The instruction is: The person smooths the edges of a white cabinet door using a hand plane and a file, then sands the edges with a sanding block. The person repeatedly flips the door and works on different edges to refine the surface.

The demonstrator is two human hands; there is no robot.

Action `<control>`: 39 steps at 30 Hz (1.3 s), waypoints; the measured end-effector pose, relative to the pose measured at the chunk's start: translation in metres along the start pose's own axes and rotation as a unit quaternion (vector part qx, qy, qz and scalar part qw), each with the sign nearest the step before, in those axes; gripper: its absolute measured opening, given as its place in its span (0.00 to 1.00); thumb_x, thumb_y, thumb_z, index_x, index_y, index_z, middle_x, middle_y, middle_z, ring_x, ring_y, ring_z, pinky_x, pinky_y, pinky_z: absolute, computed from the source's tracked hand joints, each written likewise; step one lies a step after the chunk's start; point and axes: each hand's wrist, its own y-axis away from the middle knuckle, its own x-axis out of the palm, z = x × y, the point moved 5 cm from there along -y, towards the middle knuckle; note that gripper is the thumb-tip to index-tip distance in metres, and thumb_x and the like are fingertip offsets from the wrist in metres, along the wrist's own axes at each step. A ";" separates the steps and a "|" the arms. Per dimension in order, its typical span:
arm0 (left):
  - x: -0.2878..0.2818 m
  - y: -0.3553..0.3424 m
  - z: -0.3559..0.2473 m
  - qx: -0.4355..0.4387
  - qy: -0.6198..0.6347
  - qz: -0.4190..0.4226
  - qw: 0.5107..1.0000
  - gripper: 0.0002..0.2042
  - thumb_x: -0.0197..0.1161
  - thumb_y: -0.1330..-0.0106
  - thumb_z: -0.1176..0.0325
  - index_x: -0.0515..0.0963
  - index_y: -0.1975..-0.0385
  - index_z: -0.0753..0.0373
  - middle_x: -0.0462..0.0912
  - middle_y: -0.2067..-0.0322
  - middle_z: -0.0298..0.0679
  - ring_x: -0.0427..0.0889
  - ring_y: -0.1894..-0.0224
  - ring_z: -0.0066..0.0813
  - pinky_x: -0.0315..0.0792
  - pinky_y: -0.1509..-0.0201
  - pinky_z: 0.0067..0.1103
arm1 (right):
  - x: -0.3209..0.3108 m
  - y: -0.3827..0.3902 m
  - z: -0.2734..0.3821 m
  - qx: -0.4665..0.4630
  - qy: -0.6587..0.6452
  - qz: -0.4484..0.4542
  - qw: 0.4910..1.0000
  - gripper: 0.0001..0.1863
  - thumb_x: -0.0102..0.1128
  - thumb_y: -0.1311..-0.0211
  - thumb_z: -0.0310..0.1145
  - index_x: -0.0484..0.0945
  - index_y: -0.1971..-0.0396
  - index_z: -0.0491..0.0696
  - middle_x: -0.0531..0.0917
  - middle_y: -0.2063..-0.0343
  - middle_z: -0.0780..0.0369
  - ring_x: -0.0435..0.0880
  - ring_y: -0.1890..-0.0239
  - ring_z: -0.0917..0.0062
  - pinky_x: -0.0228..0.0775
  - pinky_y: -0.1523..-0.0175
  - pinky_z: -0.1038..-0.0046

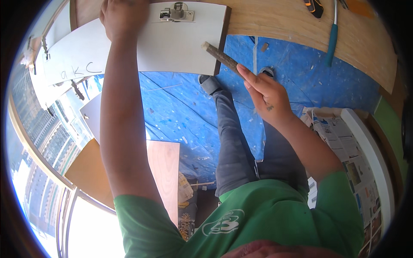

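Note:
A white cabinet door panel (180, 47) with a brown edge lies across the workbench's near edge. Fixed near its far edge is a metal concealed hinge (177, 14). My left hand (124, 19) is over the panel's far side, left of the hinge. It is slightly blurred, and its fingers are cut off by the picture's upper edge. My right hand (269, 92) is closed around a brown round stick (221, 56) with a pale blunt end. The stick points up and left, its tip over the panel's right part; its other end is hidden in my hand.
On the wooden workbench (279, 21) lie a teal-handled screwdriver (332, 43) and an orange-black tool handle (315, 7). A blue sheet (180, 107) covers the floor. Boards (165, 172) lean at lower left, beside a window (38, 142). Newspaper (340, 133) lies at right.

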 end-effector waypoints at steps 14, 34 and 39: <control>0.000 -0.005 -0.003 -0.007 0.002 0.000 1.000 0.31 0.66 0.29 0.51 0.71 0.31 0.62 0.71 0.29 0.50 0.64 0.25 0.49 0.58 0.21 0.39 | 0.003 0.013 0.000 0.051 -0.028 0.023 0.998 0.28 0.62 0.26 0.25 0.76 0.29 0.60 0.73 0.77 0.64 0.69 0.75 0.79 0.68 0.66 0.76; -0.004 -0.008 -0.010 -0.006 0.011 0.000 1.000 0.30 0.65 0.29 0.52 0.72 0.32 0.62 0.72 0.30 0.50 0.65 0.26 0.50 0.59 0.22 0.40 | 0.010 -0.045 -0.001 0.039 -0.055 -0.029 0.997 0.32 0.66 0.30 0.23 0.75 0.29 0.64 0.79 0.75 0.59 0.76 0.76 0.74 0.74 0.66 0.71; -0.002 -0.006 -0.005 -0.010 -0.001 -0.004 1.000 0.31 0.65 0.30 0.52 0.72 0.32 0.62 0.72 0.30 0.50 0.64 0.25 0.50 0.58 0.21 0.39 | 0.011 0.006 -0.003 0.009 -0.020 -0.012 1.000 0.29 0.62 0.26 0.23 0.75 0.29 0.58 0.72 0.78 0.64 0.70 0.75 0.80 0.68 0.65 0.77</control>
